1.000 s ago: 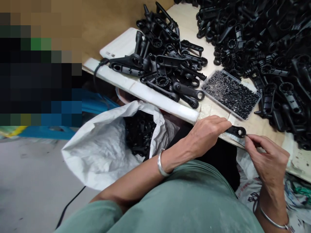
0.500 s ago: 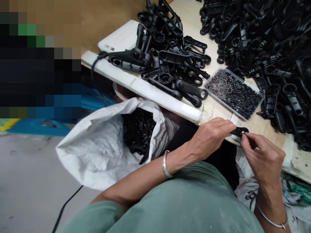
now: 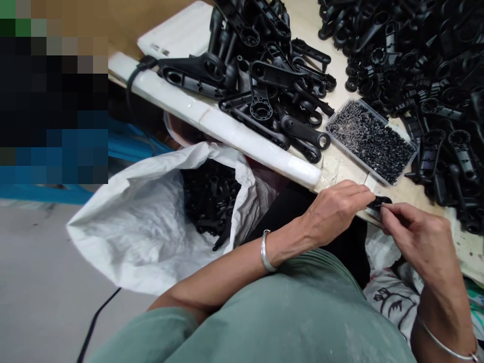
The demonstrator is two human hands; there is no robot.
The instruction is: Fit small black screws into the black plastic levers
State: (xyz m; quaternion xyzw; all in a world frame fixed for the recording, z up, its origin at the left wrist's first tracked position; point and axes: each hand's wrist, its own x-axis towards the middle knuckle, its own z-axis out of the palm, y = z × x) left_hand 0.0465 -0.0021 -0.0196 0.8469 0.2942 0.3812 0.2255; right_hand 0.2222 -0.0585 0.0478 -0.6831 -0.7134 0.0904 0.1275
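At nine o'clock from the held part gapes a white sack (image 3: 139, 237), with black parts (image 3: 207, 199) heaped inside. Next along, on the table (image 3: 308, 27), a pile of black handles (image 3: 260, 75) lies between ten and eleven o'clock. The left hand (image 3: 340, 206), a silver bangle (image 3: 267, 252) on its wrist, comes in from nine o'clock, its fingers pressed together and closed on one end of a black handle (image 3: 379, 200) over the table edge. Just beyond, at twelve, a clear box (image 3: 361, 160) is full of small dark and silvery pieces (image 3: 370, 141). The right hand (image 3: 421, 234) sits at four o'clock, thumb and forefinger pinched together at the handle's other end; I cannot tell what is between them. A bigger heap of black parts (image 3: 427, 75) spreads between twelve and two
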